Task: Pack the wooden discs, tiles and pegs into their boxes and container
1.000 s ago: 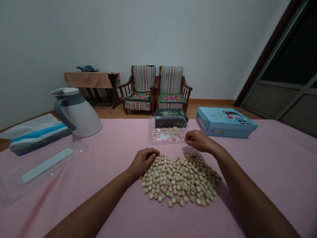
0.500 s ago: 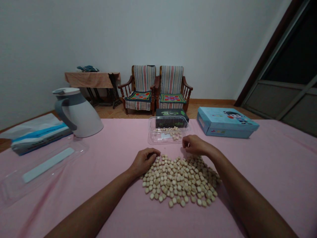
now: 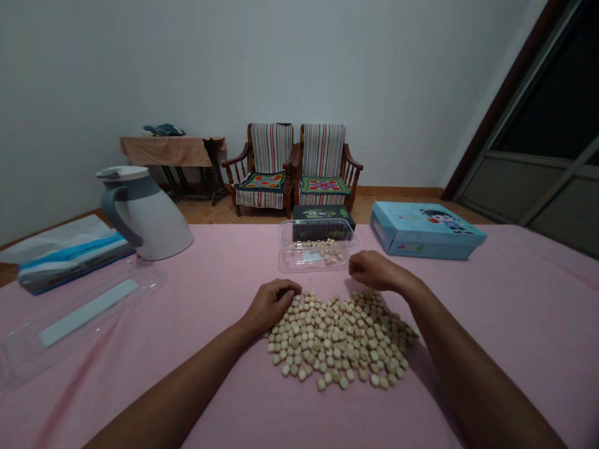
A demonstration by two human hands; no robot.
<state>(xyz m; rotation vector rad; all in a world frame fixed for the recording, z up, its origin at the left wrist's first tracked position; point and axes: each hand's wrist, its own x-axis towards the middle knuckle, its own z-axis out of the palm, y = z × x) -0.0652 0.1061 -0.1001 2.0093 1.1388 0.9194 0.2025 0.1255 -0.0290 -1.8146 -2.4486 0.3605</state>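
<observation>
A wide pile of small pale cubes (image 3: pixel 337 340) with rounded corners is spread on the pink cloth in front of me. My left hand (image 3: pixel 271 304) rests at the pile's upper left edge, its fingers bent and the thumb apart from them. Beyond the pile, my right hand (image 3: pixel 372 269) hovers with its fingers curled closed; whatever is in them is hidden. Just left of it stands a clear plastic container (image 3: pixel 285 259) holding a scatter of the same cubes.
A black box (image 3: pixel 322 213) stands behind the container, and a blue box (image 3: pixel 428 231) sits to the right. At left are a white-and-grey jug (image 3: pixel 154 218), a tissue pack (image 3: pixel 75 252) and a clear plastic lid (image 3: pixel 88 312). Two chairs stand beyond the table.
My right hand has shifted slightly right and up, and its fingers have curled in more tightly. The left hand stays in place at the pile's edge.
</observation>
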